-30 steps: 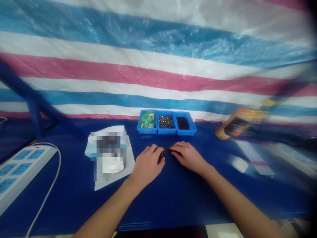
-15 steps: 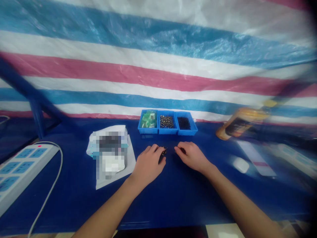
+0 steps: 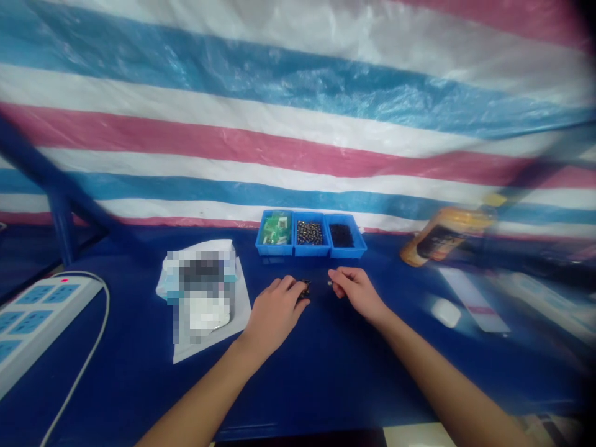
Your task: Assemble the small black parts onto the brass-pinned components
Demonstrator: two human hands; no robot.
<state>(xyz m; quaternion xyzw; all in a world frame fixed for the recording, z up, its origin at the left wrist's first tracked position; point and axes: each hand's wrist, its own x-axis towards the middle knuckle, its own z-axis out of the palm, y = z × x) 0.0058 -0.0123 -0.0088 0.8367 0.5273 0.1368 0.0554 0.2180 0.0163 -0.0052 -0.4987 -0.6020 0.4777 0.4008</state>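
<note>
A striped plastic sheet (image 3: 298,118) hangs behind our blue desk (image 3: 116,397) and seems to close off the work area. Toward the left edge of the desk we have a power strip (image 3: 46,316) with its white cable (image 3: 95,347), likely set aside to keep it clear of our work. Nearer the middle, a white paper (image 3: 205,351) lies under a packet (image 3: 200,298) that we cannot make out. To the right lie an orange bottle (image 3: 444,236) and a white mouse (image 3: 446,312), both blurred.

Three blue bins (image 3: 310,253) stand side by side at the back of the desk, probably to keep the parts sorted and within easy reach. They hold green pieces (image 3: 275,228), metal pieces (image 3: 310,233) and black pieces (image 3: 342,235), all too small to identify.

Just in front, our hands work close together without touching. Our left hand (image 3: 272,313) is curled closed around a small dark part (image 3: 305,288), which is gripped at the fingertips. Our right hand (image 3: 356,293) is pinched nearly shut, with a tiny pale bit (image 3: 329,282) at its fingertips; we cannot tell whether it is held.
</note>
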